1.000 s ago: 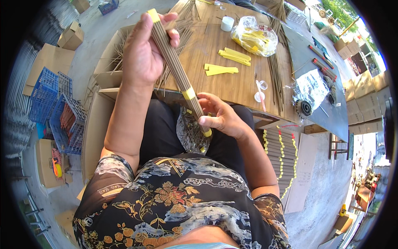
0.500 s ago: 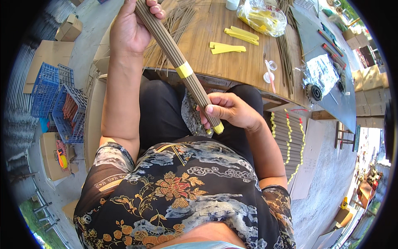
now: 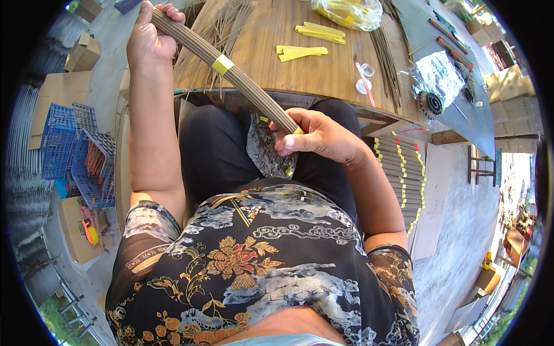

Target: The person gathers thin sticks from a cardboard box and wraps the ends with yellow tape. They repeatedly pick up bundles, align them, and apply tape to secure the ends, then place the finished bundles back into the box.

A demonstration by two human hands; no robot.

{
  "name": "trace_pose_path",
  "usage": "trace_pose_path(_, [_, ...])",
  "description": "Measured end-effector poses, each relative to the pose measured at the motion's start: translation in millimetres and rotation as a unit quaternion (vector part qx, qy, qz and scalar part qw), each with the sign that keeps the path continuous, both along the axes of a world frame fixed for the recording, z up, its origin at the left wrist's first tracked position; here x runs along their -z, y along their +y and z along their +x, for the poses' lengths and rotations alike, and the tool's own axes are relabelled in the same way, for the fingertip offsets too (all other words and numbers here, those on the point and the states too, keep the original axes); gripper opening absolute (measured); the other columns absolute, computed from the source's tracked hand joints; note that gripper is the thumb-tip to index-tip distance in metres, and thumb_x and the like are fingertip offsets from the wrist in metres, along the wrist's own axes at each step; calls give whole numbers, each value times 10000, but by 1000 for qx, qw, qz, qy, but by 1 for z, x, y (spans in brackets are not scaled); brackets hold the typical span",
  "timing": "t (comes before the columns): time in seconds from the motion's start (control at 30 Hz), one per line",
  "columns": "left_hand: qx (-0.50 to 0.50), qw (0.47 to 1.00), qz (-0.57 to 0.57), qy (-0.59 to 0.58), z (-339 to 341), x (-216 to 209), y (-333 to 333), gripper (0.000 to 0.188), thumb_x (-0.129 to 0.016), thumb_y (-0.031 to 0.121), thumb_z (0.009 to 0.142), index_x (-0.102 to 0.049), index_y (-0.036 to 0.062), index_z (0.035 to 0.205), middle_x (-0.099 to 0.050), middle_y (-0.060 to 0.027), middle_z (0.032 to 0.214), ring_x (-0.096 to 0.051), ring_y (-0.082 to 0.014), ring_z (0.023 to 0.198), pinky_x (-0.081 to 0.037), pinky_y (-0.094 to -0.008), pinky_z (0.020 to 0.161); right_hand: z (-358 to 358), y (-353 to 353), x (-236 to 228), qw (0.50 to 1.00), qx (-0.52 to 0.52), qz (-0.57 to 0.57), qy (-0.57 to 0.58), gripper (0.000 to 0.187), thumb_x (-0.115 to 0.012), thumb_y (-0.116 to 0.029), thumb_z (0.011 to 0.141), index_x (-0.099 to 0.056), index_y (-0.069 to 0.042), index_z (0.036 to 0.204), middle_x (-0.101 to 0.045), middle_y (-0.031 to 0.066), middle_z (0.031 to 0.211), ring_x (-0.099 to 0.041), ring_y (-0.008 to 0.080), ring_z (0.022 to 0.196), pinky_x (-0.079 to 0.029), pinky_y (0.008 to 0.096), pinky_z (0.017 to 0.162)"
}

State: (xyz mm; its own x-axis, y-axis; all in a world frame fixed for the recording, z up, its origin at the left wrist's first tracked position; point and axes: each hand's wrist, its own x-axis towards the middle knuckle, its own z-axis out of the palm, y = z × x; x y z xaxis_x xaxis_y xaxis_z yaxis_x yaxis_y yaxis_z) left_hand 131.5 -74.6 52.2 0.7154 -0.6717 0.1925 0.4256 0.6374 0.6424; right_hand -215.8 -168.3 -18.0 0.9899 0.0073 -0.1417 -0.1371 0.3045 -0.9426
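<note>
Over lap, at wooden table (image 3: 271,63) edge: left hand (image 3: 149,36) clenching far end of stick bundle (image 3: 231,72), now raised higher and further out than second ago; bundle stretching diagonally, yellow band (image 3: 222,64) mid-length. Right hand (image 3: 314,135) closing round near end, working there. Blue crates (image 3: 78,153) at left holding orange sticks; clear bag (image 3: 346,11) on table holding yellow strips.

stick bundle (image 3: 254,92): matt ribbed wood, yellow paper band | table (image 3: 323,75): smooth wood | crates (image 3: 75,150): blue plastic
</note>
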Motion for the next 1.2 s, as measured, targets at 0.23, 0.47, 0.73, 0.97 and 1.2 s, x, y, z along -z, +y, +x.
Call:
trace_pose_path(0.23, [15,999,-28,3,-34,-18,6,316,-495,263,893,-418,-35,822,-404,-87,677,-407,-164,573,-383,-278,523,-2,8,-10,999,-23,-27,11,278,-536,-308,881,-509,-38,815,-499,-12,688,-501,64,626,-455,213,577])
trace_pose_path(0.47, [91,994,-41,-37,-44,-29,-3,305,-489,295,893,-422,7,820,-390,-42,658,-371,-128,552,-336,-252,496,-12,9,-6,986,27,-148,-69,302,-580,-282,856,-512,-17,985,-542,3,786,-523,96,728,-441,252,686])
trace_pose_path(0.73, [104,973,2,-205,-138,-69,-33,464,-429,349,906,-396,-68,1107,-464,-248,1132,-475,-306,1061,-397,-386,944,-52,7,-23,976,86,-169,-112,252,-568,-211,860,-478,7,950,-569,73,762,-582,122,708,-463,268,652])
trace_pose_path(0.97, [207,944,168,-195,-145,-18,-69,369,-413,210,928,-367,-11,1220,-472,-255,1173,-513,-298,1065,-430,-376,928,-158,-10,22,917,361,-37,-167,221,-589,-159,847,-486,-40,1002,-544,19,887,-549,108,857,-447,262,759])
trace_pose_path(1.2, [192,919,290,-186,-122,36,-72,353,-422,151,922,-355,-6,1232,-485,-227,1177,-527,-267,1051,-450,-358,905,-254,-26,157,744,664,69,30,269,-642,-205,803,-509,-81,1002,-525,-20,845,-490,83,789,-405,245,715])
